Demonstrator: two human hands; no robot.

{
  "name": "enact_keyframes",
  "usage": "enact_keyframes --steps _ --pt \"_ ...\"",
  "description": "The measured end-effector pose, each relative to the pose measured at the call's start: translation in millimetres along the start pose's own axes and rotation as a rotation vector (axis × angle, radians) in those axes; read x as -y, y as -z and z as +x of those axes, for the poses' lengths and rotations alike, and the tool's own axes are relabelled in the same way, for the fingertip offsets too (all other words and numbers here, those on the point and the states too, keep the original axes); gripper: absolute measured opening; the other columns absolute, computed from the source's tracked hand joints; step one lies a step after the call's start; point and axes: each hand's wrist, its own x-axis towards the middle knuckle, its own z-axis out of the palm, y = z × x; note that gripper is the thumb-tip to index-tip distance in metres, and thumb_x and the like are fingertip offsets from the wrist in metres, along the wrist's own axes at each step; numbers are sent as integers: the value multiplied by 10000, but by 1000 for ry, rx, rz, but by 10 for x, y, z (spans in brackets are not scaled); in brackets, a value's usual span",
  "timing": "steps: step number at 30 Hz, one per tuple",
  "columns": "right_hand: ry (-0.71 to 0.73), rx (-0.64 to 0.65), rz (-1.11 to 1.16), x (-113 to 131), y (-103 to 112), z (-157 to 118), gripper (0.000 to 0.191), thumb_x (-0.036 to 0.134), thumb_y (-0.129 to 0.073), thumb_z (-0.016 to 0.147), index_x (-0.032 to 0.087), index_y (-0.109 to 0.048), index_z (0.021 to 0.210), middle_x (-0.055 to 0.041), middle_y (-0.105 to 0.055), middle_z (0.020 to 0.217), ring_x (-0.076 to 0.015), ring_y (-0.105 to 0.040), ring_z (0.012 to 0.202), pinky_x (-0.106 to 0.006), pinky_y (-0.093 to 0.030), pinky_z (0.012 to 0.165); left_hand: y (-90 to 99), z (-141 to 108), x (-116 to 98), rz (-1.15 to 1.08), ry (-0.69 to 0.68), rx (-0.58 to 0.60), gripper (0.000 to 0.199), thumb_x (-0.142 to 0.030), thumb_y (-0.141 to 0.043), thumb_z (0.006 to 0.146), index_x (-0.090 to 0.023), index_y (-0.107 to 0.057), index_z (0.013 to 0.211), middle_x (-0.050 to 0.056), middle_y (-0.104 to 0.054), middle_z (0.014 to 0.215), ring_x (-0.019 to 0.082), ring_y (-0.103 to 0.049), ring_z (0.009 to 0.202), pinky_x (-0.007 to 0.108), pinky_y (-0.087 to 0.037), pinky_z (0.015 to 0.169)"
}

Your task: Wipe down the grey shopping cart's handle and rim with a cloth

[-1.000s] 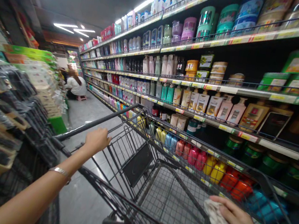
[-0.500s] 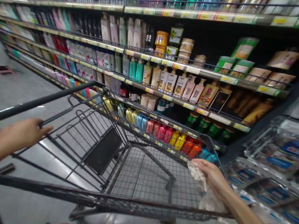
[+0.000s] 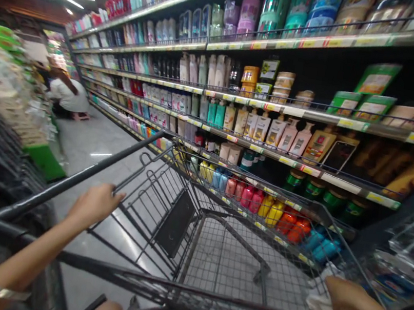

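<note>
A black wire shopping cart (image 3: 226, 261) stands in front of me, with nothing in its basket. My left hand (image 3: 96, 203) is closed around the wire rim of the cart's child-seat part, just beyond the black handle bar (image 3: 84, 170). At the right, over the far end of the basket, my right hand (image 3: 345, 297) is closed on a crumpled whitish cloth or thin bag (image 3: 319, 301); motion blurs it. The cloth hangs near the cart's rim.
Long shelves (image 3: 247, 143) of bottles and jars run beyond the cart. A person in white (image 3: 68, 93) crouches far down the aisle by a pink stool (image 3: 79, 116). Stacked goods (image 3: 2, 93) line the left side. Silvery packets (image 3: 406, 278) stand at the right.
The view has swung left and up, showing more of the aisle. My right hand has moved down and right with the whitish cloth. My left hand still holds the cart's wire.
</note>
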Motion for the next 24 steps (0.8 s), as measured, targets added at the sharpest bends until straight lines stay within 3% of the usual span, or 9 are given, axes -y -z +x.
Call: enact_keyframes --steps 4,7,11,15,18,21,24 --pt "16 189 -113 285 -237 142 142 215 -565 514 214 -484 397 -32 -557 432 -179 -523 472 -287 -376 528 -8 -130 -24 40 -35 -2 443 -396 -293 866 -118 -613 998 188 -688 1036 324 -632 1019 357 -476 776" --pt "130 351 127 756 -569 153 135 288 -516 584 193 -578 511 -32 -639 569 -219 -596 647 -302 -442 625 -10 -157 -36 81 -45 20 452 -394 -269 882 -113 -610 979 193 -690 1014 314 -639 1007 340 -473 763" --pt "196 392 485 1497 -1161 10 190 309 -542 579 177 -640 675 -26 -688 729 -217 -613 763 -335 -465 754 -8 -126 -41 115 -97 69 423 -383 -297 880 -113 -618 936 192 -698 971 301 -655 969 329 -472 749" --pt "54 456 945 2090 -1734 -141 274 256 -599 487 156 -650 737 -26 -679 690 -193 -602 676 -330 -482 687 -34 -112 -19 84 -112 119 419 -391 -301 877 -112 -614 891 179 -701 796 287 -681 793 328 -469 660" --pt "-20 488 1216 2413 -2037 -191 343 195 -628 443 164 -658 783 -18 -691 717 -187 -611 664 -317 -489 651 -66 -175 2 10 -94 151 421 -411 -279 880 -128 -590 868 141 -676 670 262 -670 649 319 -462 598" --pt "-34 487 1279 2696 -2249 -193 282 167 -621 441 155 -668 719 -14 -679 653 -179 -598 615 -288 -470 582 -77 -285 -4 -61 -112 139 367 -385 -283 873 -140 -555 880 136 -671 694 246 -660 594 309 -462 548" --pt "-18 422 1293 2973 -2441 -190 183 185 -605 486 152 -663 656 -17 -676 633 -172 -586 594 -279 -464 571 -52 -391 -42 -229 -32 273 306 -349 -273 877 -156 -496 960 70 -630 612 221 -638 511 278 -448 454"
